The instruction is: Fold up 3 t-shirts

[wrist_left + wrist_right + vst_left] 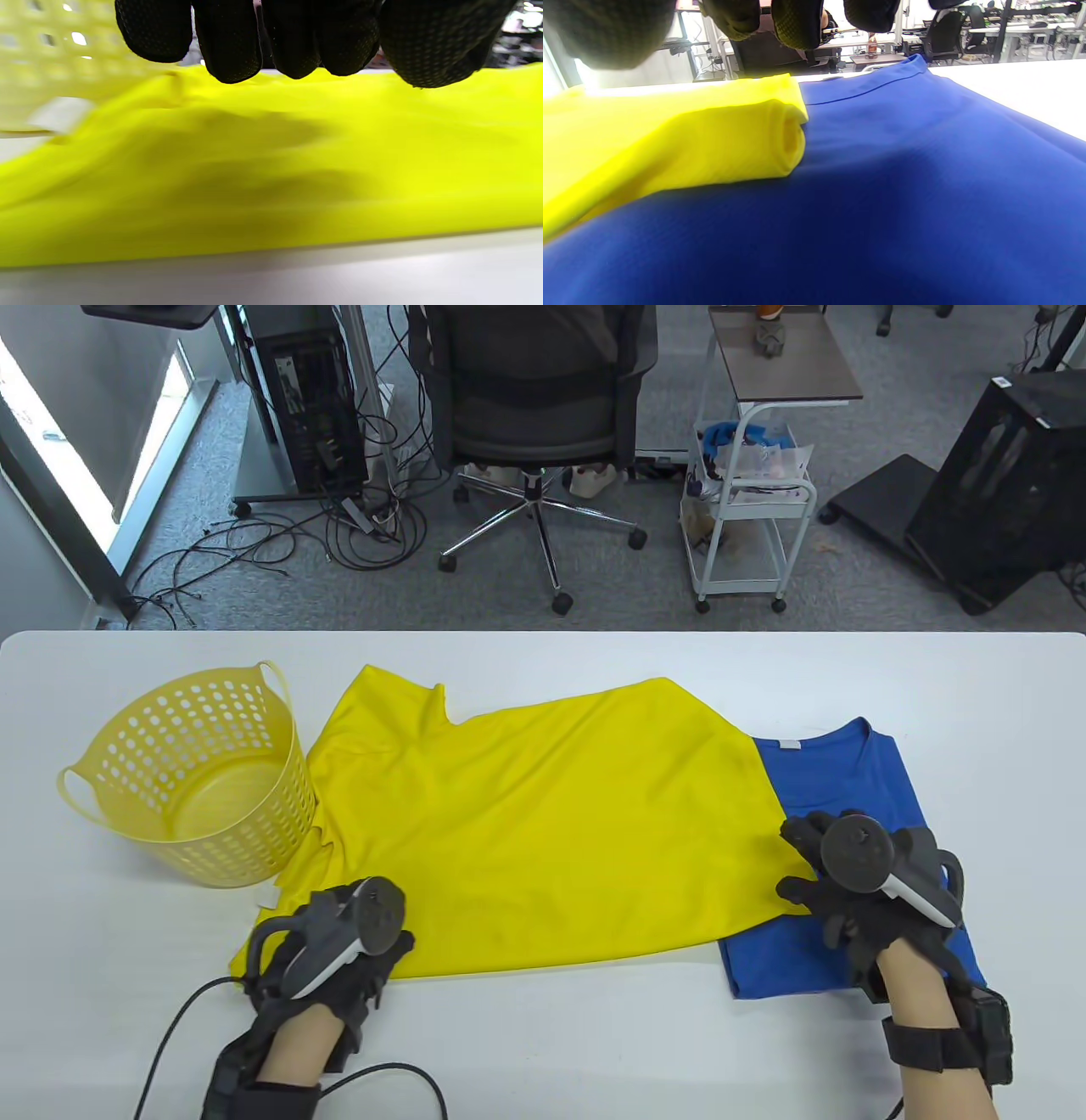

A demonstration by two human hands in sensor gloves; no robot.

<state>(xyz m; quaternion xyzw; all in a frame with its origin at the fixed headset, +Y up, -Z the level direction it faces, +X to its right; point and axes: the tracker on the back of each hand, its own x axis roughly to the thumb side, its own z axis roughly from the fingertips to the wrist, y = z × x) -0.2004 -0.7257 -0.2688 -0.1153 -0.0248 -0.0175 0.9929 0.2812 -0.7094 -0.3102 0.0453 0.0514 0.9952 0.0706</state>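
On the white table [543,1035] your yellow shirt [543,823] lies spread between the basket [191,776] and the folded blue shirt [848,789], its right edge lapping over the blue one. Your left hand [339,950] rests at the yellow shirt's near left corner; its fingertips [231,51] hang relaxed just above the cloth, gripping nothing. Your right hand [857,882] sits on the blue shirt at the yellow edge, fingers [797,25] loosely spread over both, holding nothing.

Yellow t-shirt [543,823] spread flat, overlapping apparently folded blue t-shirt [848,789].
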